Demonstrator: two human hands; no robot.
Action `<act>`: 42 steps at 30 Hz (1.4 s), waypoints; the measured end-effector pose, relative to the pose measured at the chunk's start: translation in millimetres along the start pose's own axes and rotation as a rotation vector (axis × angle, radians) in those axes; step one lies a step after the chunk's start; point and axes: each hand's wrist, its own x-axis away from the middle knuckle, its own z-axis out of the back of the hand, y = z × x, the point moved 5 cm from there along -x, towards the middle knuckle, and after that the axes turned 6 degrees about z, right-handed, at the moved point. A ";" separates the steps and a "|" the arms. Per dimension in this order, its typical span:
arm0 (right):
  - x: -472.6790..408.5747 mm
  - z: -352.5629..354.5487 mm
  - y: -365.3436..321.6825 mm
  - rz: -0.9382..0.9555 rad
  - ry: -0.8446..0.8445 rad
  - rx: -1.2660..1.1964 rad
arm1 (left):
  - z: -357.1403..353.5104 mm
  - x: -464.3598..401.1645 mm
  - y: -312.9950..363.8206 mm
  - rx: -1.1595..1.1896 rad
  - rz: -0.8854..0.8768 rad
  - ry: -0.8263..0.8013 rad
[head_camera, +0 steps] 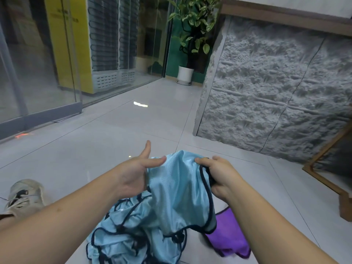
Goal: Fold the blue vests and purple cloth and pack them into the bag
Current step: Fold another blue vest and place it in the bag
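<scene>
A pale tiled floor [118,130] runs back to a glass wall [47,63] and a potted plant [192,35], with a rough grey stone-faced counter [276,88] on the right. The right hand [219,176] grips the dark-trimmed edge of a light blue vest [177,187], fingers curled tightly round the bunched fabric. From that grip the vest hangs down and slightly leftward, its long axis roughly vertical. Across from the grip, the left hand [139,168] is spread wide, fingers straight, its fingertips touching the vest's top. Below the grip lies a crumpled pile of blue vests [122,231]; just beneath the right wrist, a purple cloth [228,237] rests flat on the floor. A shoe [24,195] sits far left.
</scene>
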 end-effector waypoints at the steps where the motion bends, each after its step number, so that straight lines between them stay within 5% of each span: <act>1: 0.1 1.0 -2.0 0.008 0.012 -0.034 | -2.1 -0.5 -3.5 -0.009 -0.027 -0.005; 7: 0.4 10.2 -11.9 0.019 0.020 0.073 | 0.2 0.4 -13.8 -0.167 -0.203 0.071; 10: 2.8 16.1 -18.3 0.034 -0.055 0.303 | 8.8 0.0 -9.7 -0.289 -0.227 0.211; 16: 16.3 8.2 -27.1 0.064 -0.323 0.810 | 4.6 -1.1 -3.8 -0.441 -0.186 0.145; 18: 22.2 2.8 -24.6 0.054 -0.390 0.989 | 1.2 0.9 0.3 -0.627 -0.218 0.236; 24: 23.8 -1.2 -14.3 0.126 -0.369 1.363 | -9.0 9.6 11.7 -0.994 -0.302 0.437; 28: 21.6 17.8 -18.9 0.151 -0.340 1.189 | 1.6 15.1 13.4 -1.029 -0.275 0.449; 34: 17.6 41.1 -0.5 0.072 -0.284 0.559 | 12.0 18.1 2.7 -0.532 -0.167 0.204; 42: 23.5 50.5 53.0 -0.197 -0.050 -0.152 | 18.6 5.6 -33.5 -0.276 -0.032 0.148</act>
